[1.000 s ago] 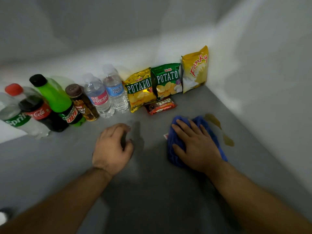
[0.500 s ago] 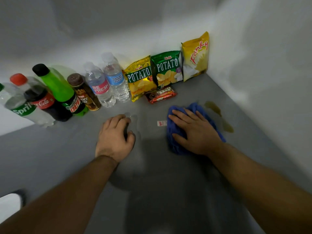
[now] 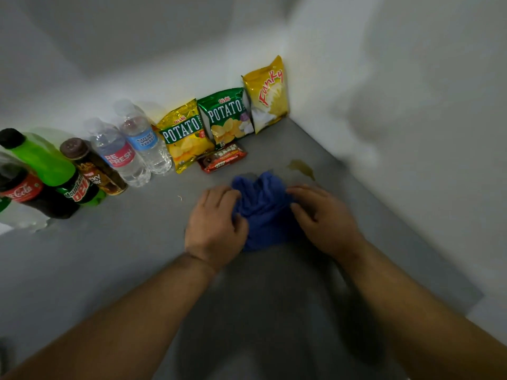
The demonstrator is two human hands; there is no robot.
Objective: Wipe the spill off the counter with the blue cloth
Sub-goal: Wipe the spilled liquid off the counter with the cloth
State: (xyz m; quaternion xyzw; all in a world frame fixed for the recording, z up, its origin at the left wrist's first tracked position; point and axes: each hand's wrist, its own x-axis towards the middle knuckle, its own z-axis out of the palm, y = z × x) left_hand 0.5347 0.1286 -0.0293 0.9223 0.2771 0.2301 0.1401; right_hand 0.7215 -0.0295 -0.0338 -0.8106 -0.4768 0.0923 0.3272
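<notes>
The blue cloth lies bunched on the grey counter, just short of the brownish spill. The left hand and right hand each grip one side of it with curled fingers. Two water bottles hold clear water, and a cola bottle holds a dark drink.

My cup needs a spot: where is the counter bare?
Bare grey counter lies left of the left hand, in front of the bottles. Crowded: bottles and snack bags along the back wall; the right hand, blue cloth and spill near the corner.
</notes>
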